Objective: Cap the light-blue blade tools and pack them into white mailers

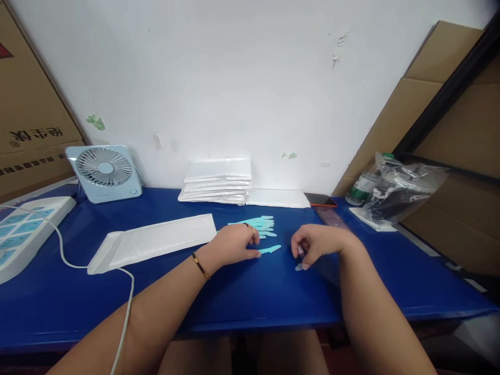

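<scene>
My left hand [236, 244] is closed, its thumb and fingers pinching the end of a teal eyebrow razor [270, 249] just above the blue tabletop. Beyond those fingers lies a loose pile of similar teal razors [265, 224], partly covered by the hand. To the right, my right hand [318, 245] has its fingers curled and pinches a small translucent piece [299, 267], which looks like a blade cover. Most of that piece is hidden by the thumb and fingers. A white padded mailer [164, 242] lies flat beside my left hand.
A stack of white mailers [216, 179] stands against the wall, with another mailer [277, 198] beside it. Phones [320, 200], a bottle [362, 188] and a plastic bag [402, 192] are at right. A fan [105, 172], power strip [31, 229] and white cable [130, 291] are at left.
</scene>
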Motion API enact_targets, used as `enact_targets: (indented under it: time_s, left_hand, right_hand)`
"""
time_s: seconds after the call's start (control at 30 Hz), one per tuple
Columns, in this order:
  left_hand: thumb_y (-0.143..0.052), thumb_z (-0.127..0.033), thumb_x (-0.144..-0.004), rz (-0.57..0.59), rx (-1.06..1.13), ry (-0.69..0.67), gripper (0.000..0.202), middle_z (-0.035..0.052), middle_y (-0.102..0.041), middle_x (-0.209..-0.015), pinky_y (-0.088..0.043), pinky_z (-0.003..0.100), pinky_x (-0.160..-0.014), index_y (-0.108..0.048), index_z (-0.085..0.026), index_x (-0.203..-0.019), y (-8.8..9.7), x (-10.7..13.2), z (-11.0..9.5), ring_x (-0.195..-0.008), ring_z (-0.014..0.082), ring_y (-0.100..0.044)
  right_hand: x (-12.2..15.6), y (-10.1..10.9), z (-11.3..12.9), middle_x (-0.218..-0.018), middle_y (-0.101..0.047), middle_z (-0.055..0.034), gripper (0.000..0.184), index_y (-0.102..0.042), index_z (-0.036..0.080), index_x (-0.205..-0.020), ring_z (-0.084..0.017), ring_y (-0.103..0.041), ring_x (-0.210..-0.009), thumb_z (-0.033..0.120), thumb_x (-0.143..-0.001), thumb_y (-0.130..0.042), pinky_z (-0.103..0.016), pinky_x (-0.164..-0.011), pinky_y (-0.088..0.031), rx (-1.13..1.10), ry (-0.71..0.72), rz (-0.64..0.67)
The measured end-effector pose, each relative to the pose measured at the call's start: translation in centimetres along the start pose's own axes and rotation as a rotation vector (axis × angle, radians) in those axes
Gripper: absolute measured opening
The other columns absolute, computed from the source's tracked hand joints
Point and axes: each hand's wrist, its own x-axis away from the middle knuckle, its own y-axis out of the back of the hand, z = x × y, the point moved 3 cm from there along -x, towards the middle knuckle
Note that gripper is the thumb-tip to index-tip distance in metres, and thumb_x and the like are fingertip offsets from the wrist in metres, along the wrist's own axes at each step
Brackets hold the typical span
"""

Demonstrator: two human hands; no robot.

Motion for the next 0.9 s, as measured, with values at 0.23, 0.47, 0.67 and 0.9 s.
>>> enact_targets:
  time_s: [0.23, 0.47, 0.67, 0.9]
  left_hand:
    - [-0.062, -0.038, -0.076, 0.045, 0.026, 0.01, 0.013, -0.0036, -0.066, -0.075, -0.031, 0.025, -0.052, -0.065, -0.025, -0.076, -1.1, -0.4, -0.1, -0.07, 0.0138, -0.057]
    - [-0.064, -0.036, -0.074, 0.044, 0.055, 0.029, 0.013, -0.0008, -0.067, -0.075, -0.035, 0.024, -0.055, -0.066, -0.023, -0.077, -1.4, -0.5, 0.0, -0.071, 0.015, -0.059]
    - [-0.064, -0.033, -0.075, 0.047, 0.067, 0.049, 0.012, -0.0007, -0.067, -0.074, -0.038, 0.024, -0.058, -0.067, -0.022, -0.079, -1.9, -1.0, 0.1, -0.07, 0.016, -0.059]
    - [-0.063, -0.032, -0.076, 0.074, 0.031, 0.085, 0.012, 0.0013, -0.065, -0.077, -0.04, 0.024, -0.061, -0.066, -0.021, -0.08, -1.8, -1.0, 0.1, -0.071, 0.0163, -0.059]
  right_hand:
    - [-1.2, -0.2, 0.3, -0.062, -0.065, 0.0, 0.021, -0.071, 0.018, -0.07, -0.015, -0.057, -0.058, 0.032, -0.054, -0.076, -0.023, -0.053, -0.04, 0.021, -0.063, -0.134]
    - [-2.3, -0.6, 1.3, -0.061, -0.065, 0.0006, 0.016, -0.072, 0.02, -0.072, -0.014, -0.058, -0.056, 0.032, -0.06, -0.073, -0.023, -0.052, -0.041, -0.001, 0.119, -0.242]
    - [-3.8, -1.3, 1.8, -0.063, -0.064, 0.0012, 0.02, -0.069, 0.019, -0.074, -0.014, -0.059, -0.059, 0.033, -0.061, -0.074, -0.022, -0.053, -0.043, -0.069, 0.196, -0.313]
    - [-4.0, -1.5, 2.0, -0.063, -0.064, 0.0009, 0.024, -0.068, 0.017, -0.076, -0.014, -0.058, -0.06, 0.038, -0.065, -0.072, -0.023, -0.054, -0.041, -0.062, 0.228, -0.316]
